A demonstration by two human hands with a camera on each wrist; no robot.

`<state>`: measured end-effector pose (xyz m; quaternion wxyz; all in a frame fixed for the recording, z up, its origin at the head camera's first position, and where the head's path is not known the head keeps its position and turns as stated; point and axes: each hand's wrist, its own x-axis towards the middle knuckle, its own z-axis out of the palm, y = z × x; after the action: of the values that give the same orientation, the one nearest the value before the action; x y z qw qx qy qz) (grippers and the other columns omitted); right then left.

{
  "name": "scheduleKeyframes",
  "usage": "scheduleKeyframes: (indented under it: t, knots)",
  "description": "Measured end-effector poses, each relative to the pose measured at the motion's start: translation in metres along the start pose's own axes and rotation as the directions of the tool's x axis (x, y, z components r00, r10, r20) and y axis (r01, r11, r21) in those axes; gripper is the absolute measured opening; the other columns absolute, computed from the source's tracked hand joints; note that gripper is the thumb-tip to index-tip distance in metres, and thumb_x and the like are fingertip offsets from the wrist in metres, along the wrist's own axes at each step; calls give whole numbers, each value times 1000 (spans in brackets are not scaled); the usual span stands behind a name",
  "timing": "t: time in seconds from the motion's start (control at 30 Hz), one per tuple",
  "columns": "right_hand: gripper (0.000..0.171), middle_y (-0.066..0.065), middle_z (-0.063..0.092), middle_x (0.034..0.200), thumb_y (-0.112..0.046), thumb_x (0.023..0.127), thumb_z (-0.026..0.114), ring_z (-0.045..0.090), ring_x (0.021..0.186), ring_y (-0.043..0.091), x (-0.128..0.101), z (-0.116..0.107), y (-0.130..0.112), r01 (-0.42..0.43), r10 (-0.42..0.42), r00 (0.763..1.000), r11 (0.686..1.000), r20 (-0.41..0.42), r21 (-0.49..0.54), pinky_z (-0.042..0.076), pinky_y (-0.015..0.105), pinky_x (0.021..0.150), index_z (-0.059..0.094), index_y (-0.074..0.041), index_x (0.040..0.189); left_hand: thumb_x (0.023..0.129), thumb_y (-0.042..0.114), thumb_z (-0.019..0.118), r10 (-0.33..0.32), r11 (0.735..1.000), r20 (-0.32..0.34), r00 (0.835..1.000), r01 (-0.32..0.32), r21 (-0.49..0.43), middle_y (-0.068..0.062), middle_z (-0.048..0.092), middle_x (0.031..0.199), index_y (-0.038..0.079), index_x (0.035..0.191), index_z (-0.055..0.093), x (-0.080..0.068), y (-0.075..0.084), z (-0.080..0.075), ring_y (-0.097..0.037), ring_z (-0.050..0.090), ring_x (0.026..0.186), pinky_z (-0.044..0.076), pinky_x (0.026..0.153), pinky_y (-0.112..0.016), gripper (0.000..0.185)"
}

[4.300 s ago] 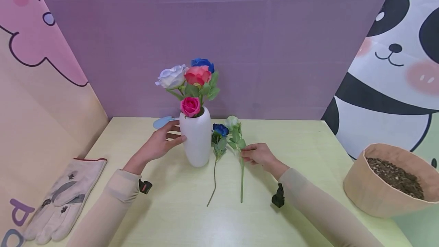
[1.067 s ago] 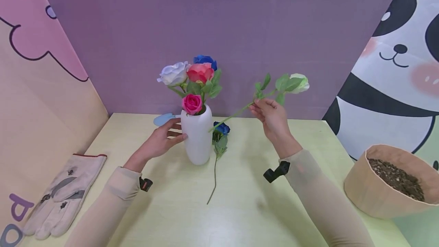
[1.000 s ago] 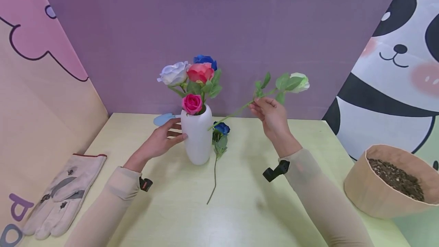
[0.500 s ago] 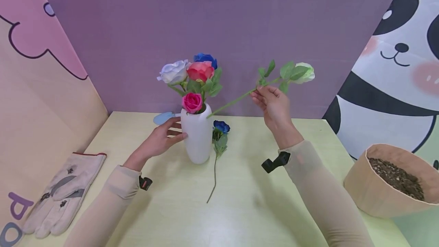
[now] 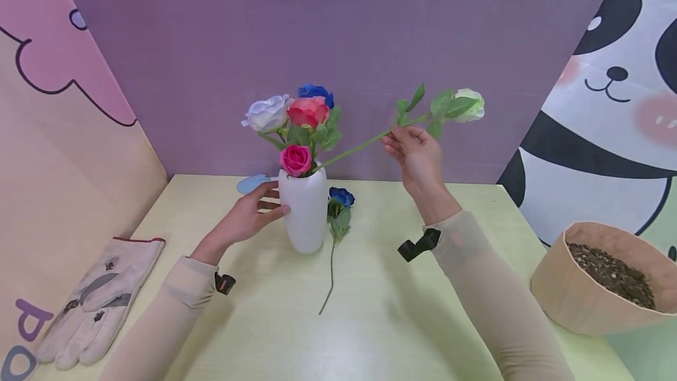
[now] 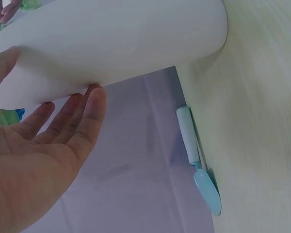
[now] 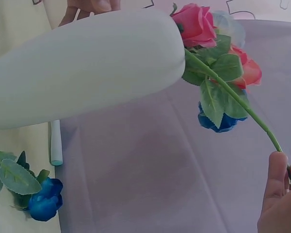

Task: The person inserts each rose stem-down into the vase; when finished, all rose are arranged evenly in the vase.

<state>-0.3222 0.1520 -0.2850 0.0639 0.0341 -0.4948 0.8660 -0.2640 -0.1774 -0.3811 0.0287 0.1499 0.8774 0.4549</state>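
A white vase (image 5: 302, 216) stands mid-table with a white, a red, a blue and a magenta rose (image 5: 295, 159) in it. My left hand (image 5: 267, 204) rests flat against the vase's left side, fingers straight; the left wrist view shows those fingers (image 6: 82, 116) on the vase (image 6: 111, 43). My right hand (image 5: 395, 135) pinches the stem of a pale green-white rose (image 5: 469, 104) held in the air, bloom to the right. Its stem's lower end (image 7: 233, 94) reaches the vase's mouth (image 7: 177, 43). A blue rose (image 5: 339, 197) lies on the table just right of the vase.
A pair of work gloves (image 5: 95, 304) lies at the table's left edge. A tan pot of soil (image 5: 608, 281) stands at the right edge. A light-blue trowel (image 5: 251, 183) lies behind the vase by the purple back wall. Printed panels close in both sides.
My right hand picked the pale rose off the table, raised it, and brought the stem's lower end from beside the vase up to its mouth. The left hand stayed on the vase.
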Motion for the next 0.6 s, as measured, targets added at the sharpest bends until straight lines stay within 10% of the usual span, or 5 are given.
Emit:
scheduleKeyframes:
  t: [0.6]
  knots:
    - [11, 0, 73, 86, -8, 93, 70, 74, 74, 12, -6, 28, 25, 29, -16, 997, 985, 81, -168, 62, 24, 71, 59, -8, 93, 95, 42, 67, 10, 1000, -3, 1000, -10, -4, -14, 51, 144, 17, 153, 34, 0, -1, 0, -37, 59, 127, 56, 100, -49, 71]
